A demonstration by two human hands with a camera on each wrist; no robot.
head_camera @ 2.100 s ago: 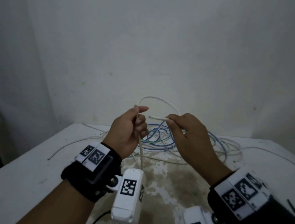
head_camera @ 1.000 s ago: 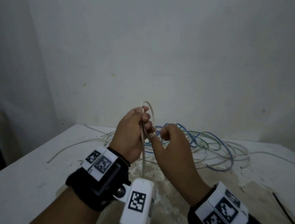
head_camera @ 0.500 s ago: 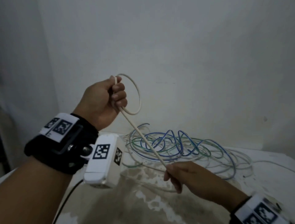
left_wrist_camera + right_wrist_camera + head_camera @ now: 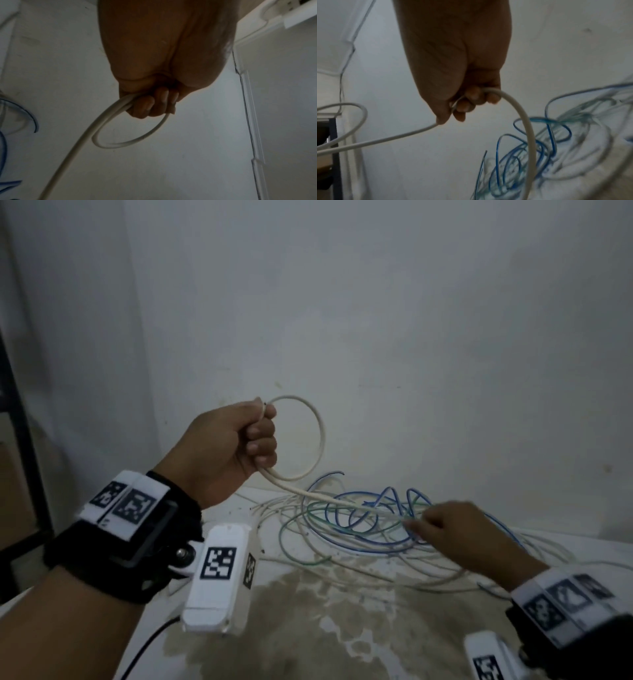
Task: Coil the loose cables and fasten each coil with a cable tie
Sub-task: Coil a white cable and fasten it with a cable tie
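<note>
I'm watching my left hand (image 4: 228, 445) held up above the stained white tabletop (image 4: 85, 583), its fingers (image 4: 155, 103) clenched round the thick cream round cable (image 4: 320, 436). There's one loop standing out of that fist, with the cut end poking up at the thumb. One loop, that's all I count, so this coil has barely begun.

From the fist the same cable runs down and away to my right hand (image 4: 455, 537), which sits low, just over the loose tangle of thin blue, green and white wires (image 4: 346, 525) lying on the tabletop beside the wall. The right wrist view shows those fingers (image 4: 471, 100) curled round the cream cable, which arcs out past them and down towards the tangle. How much slack lies beyond that grip I can't quite tell, since the picture is blurred there.

My read on progress: early days. One cable is in hand with a single turn made; the rest of its length has to be gathered into the left fist. The tangle on the tabletop is uncoiled, every strand of it. I can't see a cable tie anywhere in these views, and nothing is fastened yet.
</note>
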